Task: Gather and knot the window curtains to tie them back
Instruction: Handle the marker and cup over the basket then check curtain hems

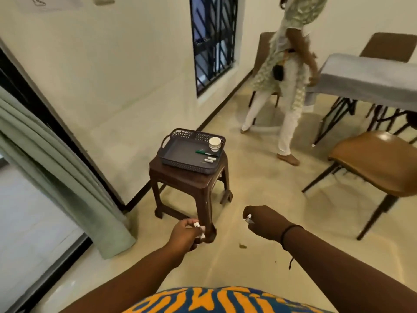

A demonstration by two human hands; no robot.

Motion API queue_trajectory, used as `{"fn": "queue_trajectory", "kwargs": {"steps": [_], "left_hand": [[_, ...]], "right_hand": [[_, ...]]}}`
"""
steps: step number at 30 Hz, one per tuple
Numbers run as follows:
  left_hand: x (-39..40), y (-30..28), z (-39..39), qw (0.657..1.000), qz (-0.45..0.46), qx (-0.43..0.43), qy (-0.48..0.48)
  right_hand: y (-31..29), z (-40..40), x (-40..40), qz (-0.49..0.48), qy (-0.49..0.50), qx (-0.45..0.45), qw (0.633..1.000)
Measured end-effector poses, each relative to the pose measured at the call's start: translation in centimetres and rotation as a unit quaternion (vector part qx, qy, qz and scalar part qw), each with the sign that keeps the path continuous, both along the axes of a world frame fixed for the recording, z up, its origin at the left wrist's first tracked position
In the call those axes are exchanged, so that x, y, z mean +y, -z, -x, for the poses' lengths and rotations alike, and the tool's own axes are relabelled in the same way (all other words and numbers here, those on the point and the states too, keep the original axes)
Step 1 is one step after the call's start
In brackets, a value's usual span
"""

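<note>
The curtain (56, 168) hangs left of the left hand (185, 233); both it and the right hand (261, 222) are loosely curled, nothing held.

Stool (191, 181) stands beside curtain (56, 159); open floor (259, 184) rightward.
</note>
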State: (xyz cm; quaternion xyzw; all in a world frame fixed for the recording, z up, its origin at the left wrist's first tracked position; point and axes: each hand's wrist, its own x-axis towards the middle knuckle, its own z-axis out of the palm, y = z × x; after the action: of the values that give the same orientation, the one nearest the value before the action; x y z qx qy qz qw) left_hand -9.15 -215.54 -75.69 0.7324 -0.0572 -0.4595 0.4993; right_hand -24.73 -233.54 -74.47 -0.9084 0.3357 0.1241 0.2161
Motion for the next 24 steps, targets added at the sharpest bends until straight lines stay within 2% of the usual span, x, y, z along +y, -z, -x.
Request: {"fn": "queue_trajectory", "kwargs": {"steps": [5,13,20,24], "left_hand": [[-5.4,0.9,-1.5,0.994,-0.017,0.006,-0.110],[-10.6,4.5,-4.9,0.975,-0.036,0.064,-0.208],[-20.7,6.6,-13.5,0.979,-0.044,0.042,-0.196],[-26.2,5.8,-17.3,0.982,-0.062,0.005,-0.176]], "right_hand": [[-0.6,-4.1,-10.1,-0.010,-0.074,0.025,0.997],[1.2,-13.5,-19.6,-0.023,-0.182,0.052,0.982],[3.2,-21.2,-26.0,-0.034,-0.248,0.097,0.963],[3.2,-25.3,-29.4,-0.048,-0.251,0.082,0.963]]}}
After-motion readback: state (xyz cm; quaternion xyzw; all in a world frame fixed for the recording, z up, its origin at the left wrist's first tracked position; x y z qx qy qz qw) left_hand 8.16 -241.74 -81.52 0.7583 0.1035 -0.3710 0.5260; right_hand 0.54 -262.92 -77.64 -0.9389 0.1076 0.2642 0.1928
